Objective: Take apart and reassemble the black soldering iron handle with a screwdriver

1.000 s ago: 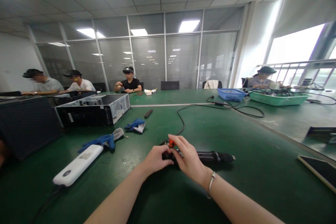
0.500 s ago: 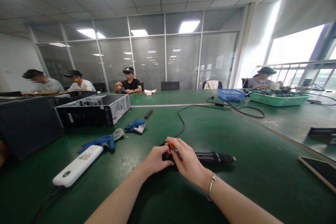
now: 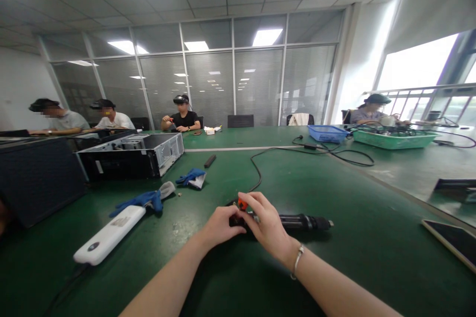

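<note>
A black corded electric screwdriver (image 3: pixel 297 222) lies on the green table in front of me, its metal tip pointing right. My left hand (image 3: pixel 222 223) is closed around its cord end, thumb and fingers wrapping it. With the fingertips of my right hand (image 3: pixel 265 220) I pinch a small orange-red piece (image 3: pixel 242 204) that stands above that same end. It resembles the handle of a small screwdriver, but its lower part is hidden by my fingers. The middle of the electric screwdriver is covered by my right hand.
A black cable (image 3: pixel 256 164) runs back to a blue basket (image 3: pixel 327 133) beside a green basket (image 3: pixel 394 140). Left lie blue gloves (image 3: pixel 148 200), a white power strip (image 3: pixel 107 237) and an open computer case (image 3: pixel 122 162). A phone (image 3: pixel 453 240) lies right. Several people sit around.
The fingers of my right hand have shifted slightly around the orange-red piece, which shows at a different angle. My left hand and the electric screwdriver stay in place.
</note>
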`<state>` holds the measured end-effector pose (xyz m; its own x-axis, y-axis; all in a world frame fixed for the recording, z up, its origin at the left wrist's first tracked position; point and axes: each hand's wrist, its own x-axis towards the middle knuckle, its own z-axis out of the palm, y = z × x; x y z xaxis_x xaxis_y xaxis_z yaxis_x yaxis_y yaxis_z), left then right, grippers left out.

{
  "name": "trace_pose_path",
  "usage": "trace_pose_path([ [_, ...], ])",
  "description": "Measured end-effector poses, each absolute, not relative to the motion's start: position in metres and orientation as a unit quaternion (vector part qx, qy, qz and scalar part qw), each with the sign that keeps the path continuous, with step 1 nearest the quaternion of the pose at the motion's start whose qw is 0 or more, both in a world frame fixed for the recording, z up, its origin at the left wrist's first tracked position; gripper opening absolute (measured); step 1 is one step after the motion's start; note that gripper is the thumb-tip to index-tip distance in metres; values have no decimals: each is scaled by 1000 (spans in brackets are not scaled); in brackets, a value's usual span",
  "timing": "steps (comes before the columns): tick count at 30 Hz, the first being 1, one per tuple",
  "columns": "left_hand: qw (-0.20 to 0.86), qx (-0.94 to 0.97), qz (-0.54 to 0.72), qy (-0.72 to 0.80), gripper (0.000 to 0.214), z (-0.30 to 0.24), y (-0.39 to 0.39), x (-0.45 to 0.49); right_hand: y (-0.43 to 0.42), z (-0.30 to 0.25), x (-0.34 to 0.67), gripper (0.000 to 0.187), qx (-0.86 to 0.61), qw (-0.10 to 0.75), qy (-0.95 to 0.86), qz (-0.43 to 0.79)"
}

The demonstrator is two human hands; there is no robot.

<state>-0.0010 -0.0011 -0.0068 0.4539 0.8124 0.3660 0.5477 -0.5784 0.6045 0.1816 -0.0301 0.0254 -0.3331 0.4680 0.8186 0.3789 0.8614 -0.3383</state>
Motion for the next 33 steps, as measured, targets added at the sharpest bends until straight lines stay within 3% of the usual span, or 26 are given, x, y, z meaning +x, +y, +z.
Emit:
trace_pose_path([
  [7,204,824,318,423,19,-4,-3,-1,-30,24,181,55,-236,519,-817,88],
  [13,200,827,316,419,21,-7,-1,-1,-25,20,180,46,-273,536,-797,52],
  [19,199,830,318,413,18,-7,-1,-3,-29,24,180,54,-244,517,-817,75],
  [25,200,830,320,411,20,-6,-2,-2,-28,25,180,46,-279,524,-803,57],
  [33,203,831,322,406,14,-7,-1,-2,-31,28,180,51,-263,523,-809,55],
])
